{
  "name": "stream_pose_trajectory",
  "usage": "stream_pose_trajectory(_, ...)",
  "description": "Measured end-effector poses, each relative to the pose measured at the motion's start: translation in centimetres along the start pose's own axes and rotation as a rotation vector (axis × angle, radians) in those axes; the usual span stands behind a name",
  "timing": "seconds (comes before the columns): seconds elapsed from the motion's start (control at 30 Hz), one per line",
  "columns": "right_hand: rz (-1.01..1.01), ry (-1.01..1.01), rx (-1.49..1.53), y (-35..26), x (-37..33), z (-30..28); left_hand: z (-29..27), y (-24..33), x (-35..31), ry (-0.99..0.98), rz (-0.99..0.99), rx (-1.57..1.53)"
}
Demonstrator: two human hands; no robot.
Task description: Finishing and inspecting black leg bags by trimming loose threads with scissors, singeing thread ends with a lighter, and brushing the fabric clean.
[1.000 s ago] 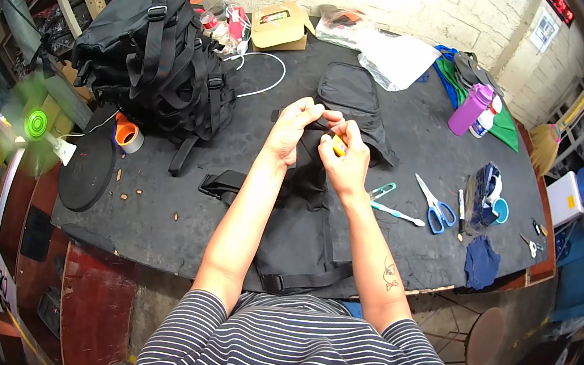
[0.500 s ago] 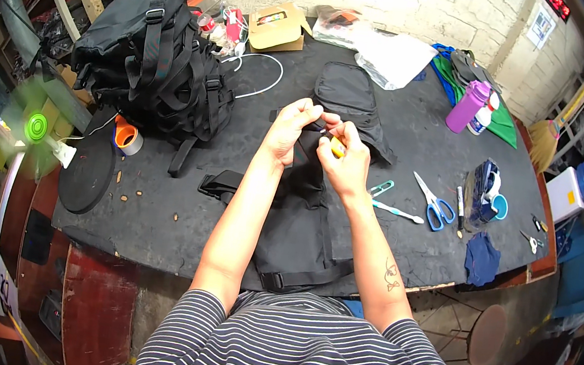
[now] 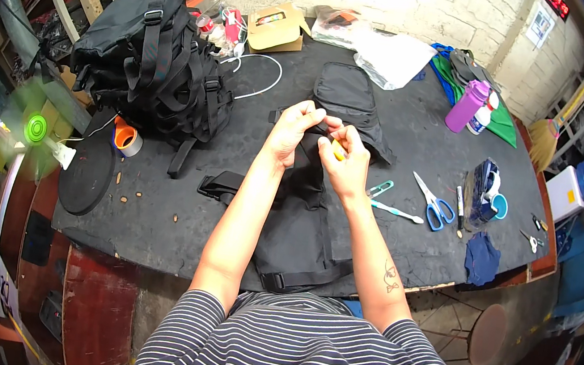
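A black fabric bag [image 3: 293, 230] lies in front of me at the table's near edge, with loose straps and a buckle. My left hand [image 3: 292, 133] is closed, pinching a raised black strap [image 3: 313, 145] of this bag between thumb and fingers. Close against it, my right hand [image 3: 344, 161] is closed around a small yellow lighter [image 3: 338, 150], most of it hidden by the fingers. The fingertips of both hands almost meet over the strap's end, which they largely cover. Just beyond lies a flat black zipped pouch [image 3: 346, 87].
A large black backpack [image 3: 153, 63] stands at left, near a roll of orange tape [image 3: 126, 137] and a spinning fan [image 3: 36, 128]. To the right lie a teal-handled tool [image 3: 381, 188], blue scissors [image 3: 438, 209], a marker [image 3: 460, 202] and a purple bottle [image 3: 467, 106].
My right hand has tilted slightly, and the yellow lighter in it has turned and shows less. My left hand stays nearly in place on the strap.
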State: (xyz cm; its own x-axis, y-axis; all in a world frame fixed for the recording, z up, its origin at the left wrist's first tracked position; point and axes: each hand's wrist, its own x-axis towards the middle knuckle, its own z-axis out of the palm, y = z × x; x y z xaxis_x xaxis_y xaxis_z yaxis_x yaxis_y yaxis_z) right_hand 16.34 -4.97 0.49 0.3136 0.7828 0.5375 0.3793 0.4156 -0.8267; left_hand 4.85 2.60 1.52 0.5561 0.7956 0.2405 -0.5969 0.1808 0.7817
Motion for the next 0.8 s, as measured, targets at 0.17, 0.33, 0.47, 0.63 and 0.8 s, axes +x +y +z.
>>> stream_pose_trajectory(0.17, 0.081, -0.012, -0.094, -0.2, -0.2, -0.4, -0.2, -0.5, 0.1, 0.008, 0.007, 0.009)
stream_pose_trajectory(0.33, 0.099, -0.007, -0.094, -0.2, -0.3, -0.5, -0.5, -1.1, 0.4, 0.014, 0.017, 0.057)
stream_pose_trajectory(0.47, 0.123, 0.007, 0.004, -0.2, -0.6, -0.6, -0.2, -1.3, 0.4, 0.012, 0.009, 0.046)
stream_pose_trajectory(0.63, 0.114, 0.036, 0.032, 0.8, -0.2, -1.1, 0.4, -1.5, 1.2, 0.003, -0.019, 0.057)
stream_pose_trajectory(0.8, 0.120, 0.073, -0.030, 1.6, 0.2, -1.3, 0.2, -2.2, 2.3, 0.021, -0.054, 0.066)
